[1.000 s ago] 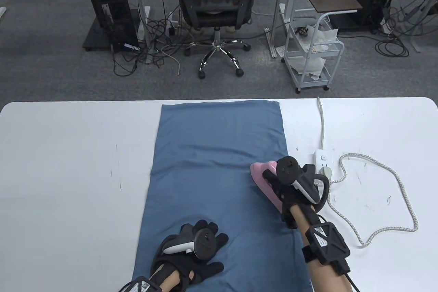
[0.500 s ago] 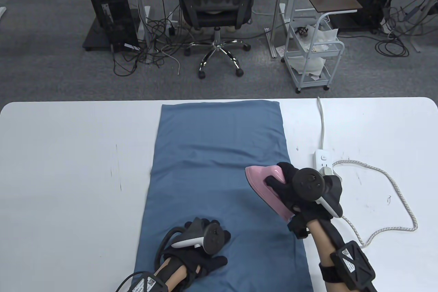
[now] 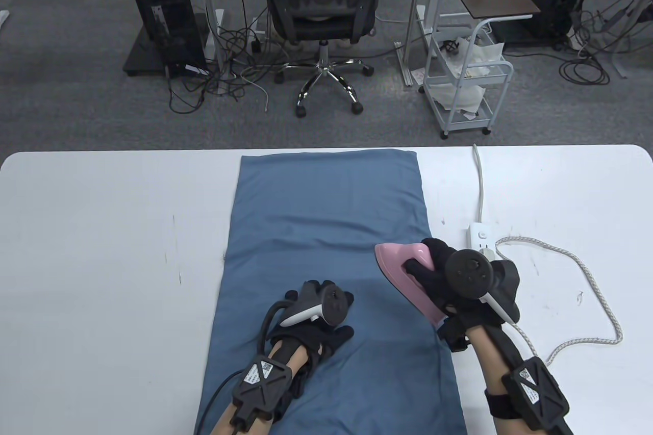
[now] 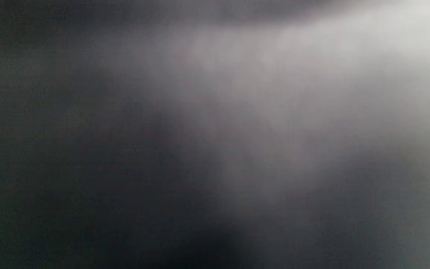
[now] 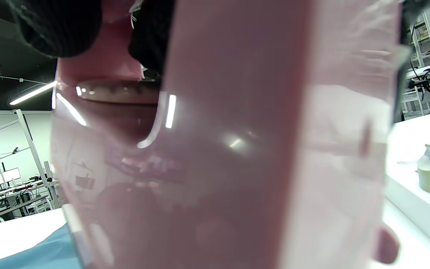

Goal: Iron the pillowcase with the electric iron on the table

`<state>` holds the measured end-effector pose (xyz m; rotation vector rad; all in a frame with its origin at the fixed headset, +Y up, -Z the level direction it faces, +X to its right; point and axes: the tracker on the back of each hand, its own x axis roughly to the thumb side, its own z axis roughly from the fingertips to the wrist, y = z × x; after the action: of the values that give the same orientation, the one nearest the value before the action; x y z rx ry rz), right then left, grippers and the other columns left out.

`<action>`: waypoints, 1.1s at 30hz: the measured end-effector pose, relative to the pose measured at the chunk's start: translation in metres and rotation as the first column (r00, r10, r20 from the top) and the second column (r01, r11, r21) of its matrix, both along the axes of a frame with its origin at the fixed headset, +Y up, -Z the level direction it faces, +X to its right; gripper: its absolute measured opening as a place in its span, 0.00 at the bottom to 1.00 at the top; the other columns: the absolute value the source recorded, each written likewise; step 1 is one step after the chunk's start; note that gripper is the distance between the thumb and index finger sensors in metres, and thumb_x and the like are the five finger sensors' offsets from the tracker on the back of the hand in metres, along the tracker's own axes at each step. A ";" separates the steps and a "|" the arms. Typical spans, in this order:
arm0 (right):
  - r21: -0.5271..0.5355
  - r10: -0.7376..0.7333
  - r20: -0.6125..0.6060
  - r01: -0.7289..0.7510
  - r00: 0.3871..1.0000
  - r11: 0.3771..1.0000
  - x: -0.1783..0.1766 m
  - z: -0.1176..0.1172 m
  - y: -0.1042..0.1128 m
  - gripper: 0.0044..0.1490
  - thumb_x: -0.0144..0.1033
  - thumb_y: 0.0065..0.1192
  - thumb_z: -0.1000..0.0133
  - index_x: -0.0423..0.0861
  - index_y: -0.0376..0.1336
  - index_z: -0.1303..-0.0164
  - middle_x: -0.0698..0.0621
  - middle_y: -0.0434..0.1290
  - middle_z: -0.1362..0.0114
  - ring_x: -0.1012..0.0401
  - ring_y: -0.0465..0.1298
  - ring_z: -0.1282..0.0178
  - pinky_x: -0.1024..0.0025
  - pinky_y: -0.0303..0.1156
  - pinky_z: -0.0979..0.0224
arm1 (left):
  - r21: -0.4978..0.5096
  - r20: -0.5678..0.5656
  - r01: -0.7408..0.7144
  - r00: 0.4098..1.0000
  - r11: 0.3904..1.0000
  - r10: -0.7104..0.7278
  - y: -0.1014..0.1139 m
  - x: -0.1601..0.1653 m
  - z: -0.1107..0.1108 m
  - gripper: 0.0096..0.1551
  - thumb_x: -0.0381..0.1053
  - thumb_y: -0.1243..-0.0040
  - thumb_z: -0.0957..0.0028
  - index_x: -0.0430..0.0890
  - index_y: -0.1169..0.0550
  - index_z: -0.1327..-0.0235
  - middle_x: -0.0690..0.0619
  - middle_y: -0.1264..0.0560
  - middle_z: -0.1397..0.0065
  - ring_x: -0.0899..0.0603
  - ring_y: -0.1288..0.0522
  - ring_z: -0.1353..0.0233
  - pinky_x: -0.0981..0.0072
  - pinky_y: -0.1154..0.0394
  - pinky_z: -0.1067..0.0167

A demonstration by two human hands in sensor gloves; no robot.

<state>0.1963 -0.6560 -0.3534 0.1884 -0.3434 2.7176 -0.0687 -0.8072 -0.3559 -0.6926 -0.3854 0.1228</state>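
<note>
Blue pillowcase [image 3: 326,272] lies flat down the middle of the white table [image 3: 102,251], centre frame. The pink iron [image 3: 403,272] sits on its right edge, lower right of centre, the right hand [image 3: 449,282] wrapped around its handle. The left hand [image 3: 319,317] rests on the cloth at lower centre, fingers spread. Power strip [image 3: 481,238] and braided cord [image 3: 592,272] lie right. Left wrist view is a grey blur.
</note>
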 end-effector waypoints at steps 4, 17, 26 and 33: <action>-0.006 0.005 0.005 -0.005 1.000 1.000 0.001 -0.001 -0.001 0.40 0.60 0.59 0.47 0.45 0.65 0.33 0.54 0.80 0.55 0.65 0.82 0.65 0.60 0.82 0.46 | -0.046 0.007 -0.030 1.000 0.998 0.030 -0.004 -0.005 0.014 0.44 0.71 0.70 0.46 0.65 0.74 0.30 0.54 0.84 0.25 0.37 0.86 0.26 0.30 0.80 0.35; -0.007 0.187 -0.071 -0.188 0.980 0.982 -0.042 0.011 -0.016 0.40 0.60 0.59 0.47 0.45 0.65 0.33 0.54 0.80 0.55 0.65 0.82 0.65 0.60 0.82 0.47 | -0.067 -0.008 -0.033 0.999 0.997 0.033 -0.005 -0.013 0.078 0.44 0.71 0.72 0.46 0.65 0.76 0.32 0.54 0.87 0.27 0.38 0.89 0.28 0.31 0.82 0.38; -0.050 0.361 -0.174 -0.375 0.916 0.926 -0.072 0.025 -0.050 0.40 0.61 0.58 0.48 0.45 0.65 0.34 0.55 0.80 0.55 0.65 0.82 0.65 0.60 0.82 0.47 | -0.067 -0.016 -0.041 0.999 0.997 0.040 -0.004 -0.012 0.084 0.45 0.71 0.71 0.46 0.65 0.76 0.31 0.54 0.87 0.27 0.38 0.89 0.28 0.30 0.82 0.39; -0.031 0.462 -0.226 -0.480 0.858 0.876 -0.081 0.031 -0.071 0.40 0.62 0.57 0.49 0.46 0.65 0.34 0.56 0.80 0.56 0.66 0.81 0.66 0.61 0.82 0.47 | -0.070 -0.016 -0.043 0.999 0.997 0.042 -0.005 -0.012 0.084 0.44 0.71 0.71 0.46 0.65 0.76 0.31 0.54 0.87 0.27 0.38 0.90 0.28 0.31 0.83 0.39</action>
<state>0.1157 -0.7267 -0.3222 0.6073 -0.1244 3.1456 -0.0806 -0.8122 -0.2717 -0.7529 -0.3835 0.1819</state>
